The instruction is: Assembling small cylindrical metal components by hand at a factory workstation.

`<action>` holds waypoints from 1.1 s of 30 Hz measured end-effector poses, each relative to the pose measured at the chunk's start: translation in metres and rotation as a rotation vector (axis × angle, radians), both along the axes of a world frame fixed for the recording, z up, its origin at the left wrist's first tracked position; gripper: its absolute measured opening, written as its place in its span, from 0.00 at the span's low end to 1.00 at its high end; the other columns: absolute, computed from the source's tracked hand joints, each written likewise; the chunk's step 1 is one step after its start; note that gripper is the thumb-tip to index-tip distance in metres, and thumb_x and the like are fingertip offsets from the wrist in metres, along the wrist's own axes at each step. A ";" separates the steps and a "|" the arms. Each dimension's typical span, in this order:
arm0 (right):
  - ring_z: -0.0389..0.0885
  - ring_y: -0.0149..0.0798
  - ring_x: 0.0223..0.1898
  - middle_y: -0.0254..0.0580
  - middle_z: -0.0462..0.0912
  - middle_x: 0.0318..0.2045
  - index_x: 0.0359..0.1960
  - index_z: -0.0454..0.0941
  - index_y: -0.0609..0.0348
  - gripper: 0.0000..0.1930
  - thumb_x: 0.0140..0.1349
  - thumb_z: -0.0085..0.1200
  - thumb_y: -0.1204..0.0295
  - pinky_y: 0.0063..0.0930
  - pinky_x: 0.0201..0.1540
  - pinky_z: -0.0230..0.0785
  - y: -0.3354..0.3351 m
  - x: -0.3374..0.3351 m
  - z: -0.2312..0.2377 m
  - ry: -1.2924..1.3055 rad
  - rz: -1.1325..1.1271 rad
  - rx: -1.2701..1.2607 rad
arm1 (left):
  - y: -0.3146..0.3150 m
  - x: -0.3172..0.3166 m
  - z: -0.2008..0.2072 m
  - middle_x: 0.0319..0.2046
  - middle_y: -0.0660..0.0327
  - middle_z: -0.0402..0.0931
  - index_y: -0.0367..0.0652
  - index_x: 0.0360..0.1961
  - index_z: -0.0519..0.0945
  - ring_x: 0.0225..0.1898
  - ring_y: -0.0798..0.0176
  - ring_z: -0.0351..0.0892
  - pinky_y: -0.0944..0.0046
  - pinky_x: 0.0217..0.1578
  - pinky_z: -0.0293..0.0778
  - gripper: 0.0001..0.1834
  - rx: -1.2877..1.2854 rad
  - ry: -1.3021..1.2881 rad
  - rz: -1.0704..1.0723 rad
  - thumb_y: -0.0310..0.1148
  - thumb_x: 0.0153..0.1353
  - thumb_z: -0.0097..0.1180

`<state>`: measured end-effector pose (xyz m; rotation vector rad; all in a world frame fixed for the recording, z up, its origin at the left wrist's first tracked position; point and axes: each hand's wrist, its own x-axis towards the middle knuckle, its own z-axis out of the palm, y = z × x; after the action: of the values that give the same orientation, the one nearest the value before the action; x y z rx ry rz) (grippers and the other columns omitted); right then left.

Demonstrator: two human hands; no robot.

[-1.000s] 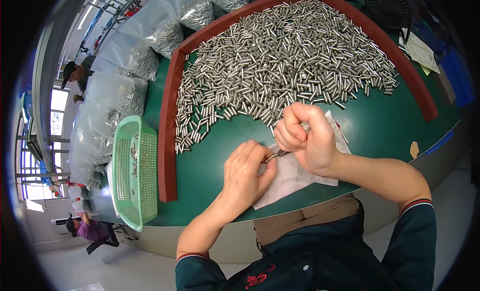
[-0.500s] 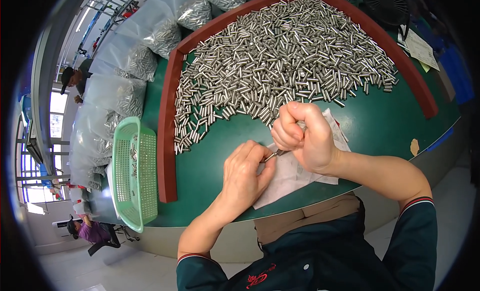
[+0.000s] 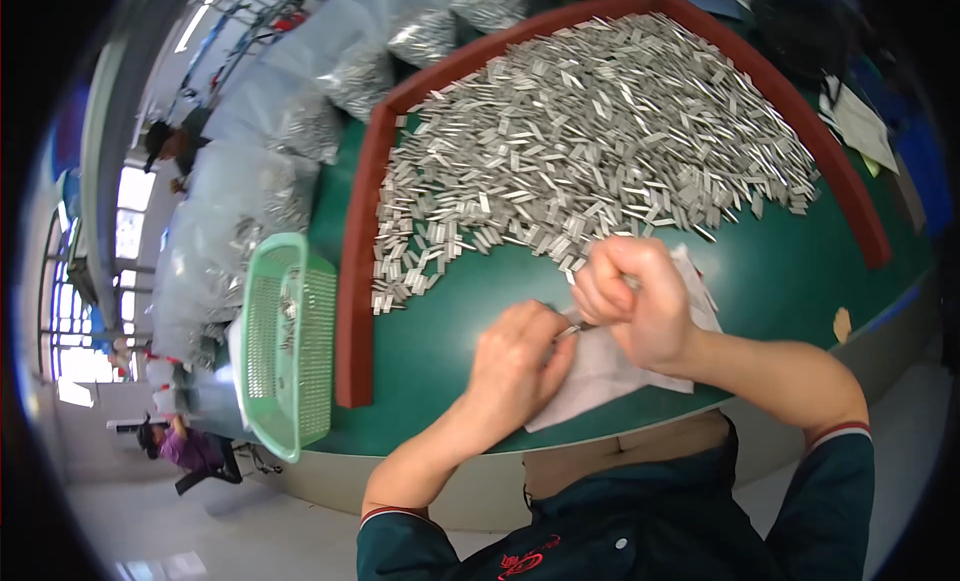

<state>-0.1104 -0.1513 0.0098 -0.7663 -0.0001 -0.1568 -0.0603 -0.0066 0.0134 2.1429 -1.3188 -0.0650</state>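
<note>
Over a white cloth (image 3: 610, 373) at the near edge of the green-topped table (image 3: 455, 336), 2 bare hands work close together. The left hand (image 3: 515, 366) pinches a small, slim, silver-grey metal piece (image 3: 571, 331) between its thumb and bent fingers, its end pointing toward the right hand (image 3: 642, 299), probably so that end can be reached. The right hand is curled into a fist just beside it; what its fingers enclose is hidden, so I cannot tell.

A broad pile of short, silver metal pins (image 3: 600, 131) spreads toward the table's far edge, its front just beyond the hands. A red-brown angled frame (image 3: 357, 311) borders the pile on 3 sides, presumably to stop pins rolling away; its open side faces the person, which leaves the pins within reach. A light-green perforated plastic basket (image 3: 320, 356) stands outside it near the table's left edge, with a few metal pieces inside. Clear plastic bags (image 3: 215, 206) of metal pieces line that side.

Red embroidery (image 3: 524, 561) marks the dark-green shirt (image 3: 690, 526); pale papers (image 3: 858, 126) lie near the table's far right corner, any print too blurred to read
</note>
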 end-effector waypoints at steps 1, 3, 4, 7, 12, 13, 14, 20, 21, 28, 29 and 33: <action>0.45 0.25 0.10 0.28 0.52 0.05 0.08 0.53 0.52 0.21 0.59 0.32 0.63 0.22 0.16 0.39 -0.001 -0.003 -0.002 -0.007 -0.017 0.011 | -0.001 -0.001 -0.004 0.19 0.57 0.69 0.38 0.23 0.73 0.21 0.56 0.70 0.62 0.21 0.67 0.04 -0.030 0.019 -0.025 0.22 0.43 0.55; 0.47 0.24 0.10 0.28 0.52 0.06 0.08 0.54 0.54 0.20 0.58 0.33 0.67 0.21 0.15 0.39 -0.002 -0.006 -0.007 0.015 -0.041 0.099 | -0.001 -0.001 -0.012 0.20 0.55 0.68 0.37 0.25 0.72 0.23 0.52 0.70 0.58 0.22 0.67 0.06 -0.047 0.022 -0.045 0.23 0.44 0.55; 0.46 0.24 0.10 0.29 0.52 0.05 0.08 0.53 0.53 0.20 0.58 0.33 0.66 0.22 0.15 0.39 0.001 -0.007 -0.008 0.021 -0.078 0.109 | 0.000 -0.001 -0.012 0.20 0.55 0.67 0.37 0.24 0.72 0.23 0.52 0.70 0.57 0.22 0.66 0.06 -0.057 0.039 -0.052 0.24 0.44 0.55; 0.44 0.25 0.09 0.28 0.51 0.05 0.08 0.52 0.52 0.20 0.58 0.33 0.64 0.22 0.14 0.39 0.002 -0.008 -0.009 0.016 -0.045 0.090 | 0.006 -0.005 -0.015 0.22 0.55 0.67 0.36 0.23 0.70 0.25 0.51 0.69 0.57 0.24 0.66 0.06 -0.049 0.046 -0.038 0.24 0.45 0.54; 0.43 0.25 0.09 0.28 0.50 0.04 0.08 0.52 0.52 0.20 0.58 0.33 0.63 0.22 0.14 0.38 0.003 -0.008 -0.004 0.021 -0.042 0.075 | 0.007 -0.008 -0.012 0.24 0.55 0.66 0.37 0.25 0.70 0.27 0.51 0.69 0.56 0.27 0.67 0.06 -0.041 0.041 -0.015 0.26 0.47 0.53; 0.43 0.25 0.09 0.28 0.50 0.04 0.08 0.53 0.52 0.20 0.58 0.33 0.63 0.22 0.14 0.38 0.003 -0.008 -0.003 0.024 -0.045 0.068 | 0.007 -0.008 -0.012 0.24 0.55 0.66 0.37 0.25 0.70 0.27 0.51 0.69 0.56 0.27 0.67 0.06 -0.042 0.038 -0.013 0.26 0.47 0.53; 0.43 0.25 0.09 0.27 0.50 0.04 0.08 0.53 0.52 0.20 0.59 0.33 0.63 0.22 0.14 0.38 0.002 -0.007 -0.003 0.029 -0.051 0.062 | 0.006 -0.006 -0.012 0.25 0.55 0.66 0.37 0.26 0.70 0.28 0.51 0.69 0.56 0.27 0.67 0.06 -0.037 0.037 -0.025 0.26 0.47 0.52; 0.43 0.25 0.08 0.28 0.50 0.04 0.08 0.53 0.52 0.21 0.59 0.32 0.64 0.22 0.13 0.38 0.005 -0.006 -0.001 -0.006 -0.049 0.015 | 0.005 -0.003 -0.011 0.24 0.54 0.65 0.37 0.25 0.69 0.28 0.50 0.68 0.55 0.26 0.67 0.06 -0.047 0.045 -0.033 0.26 0.47 0.53; 0.43 0.25 0.08 0.28 0.51 0.04 0.07 0.53 0.52 0.21 0.58 0.33 0.64 0.22 0.13 0.38 0.005 -0.006 -0.001 -0.010 -0.055 0.001 | 0.004 -0.002 -0.012 0.24 0.54 0.65 0.37 0.25 0.69 0.28 0.50 0.68 0.55 0.26 0.67 0.06 -0.052 0.048 -0.030 0.26 0.47 0.53; 0.45 0.26 0.08 0.29 0.51 0.04 0.07 0.52 0.54 0.21 0.58 0.33 0.65 0.23 0.14 0.39 0.011 -0.006 -0.003 -0.025 -0.072 -0.070 | 0.005 -0.001 -0.014 0.23 0.54 0.64 0.36 0.23 0.67 0.28 0.50 0.68 0.54 0.26 0.66 0.07 -0.070 0.055 -0.035 0.25 0.44 0.53; 0.45 0.26 0.08 0.29 0.51 0.04 0.07 0.52 0.54 0.21 0.58 0.33 0.65 0.23 0.14 0.39 0.012 -0.006 -0.004 -0.025 -0.068 -0.077 | 0.005 0.000 -0.014 0.23 0.54 0.65 0.36 0.23 0.67 0.28 0.50 0.68 0.54 0.26 0.66 0.07 -0.068 0.058 -0.042 0.25 0.44 0.53; 0.47 0.26 0.09 0.30 0.52 0.05 0.07 0.52 0.54 0.21 0.58 0.34 0.66 0.23 0.14 0.41 0.016 -0.010 -0.005 -0.130 -0.072 -0.212 | 0.004 -0.004 -0.020 0.23 0.54 0.65 0.36 0.22 0.67 0.28 0.49 0.68 0.54 0.26 0.66 0.08 -0.075 0.028 -0.016 0.25 0.43 0.53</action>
<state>-0.1209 -0.1353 0.0050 -0.9671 -0.1136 -0.2781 -0.0641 -0.0030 -0.0067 2.0611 -1.3021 -0.0511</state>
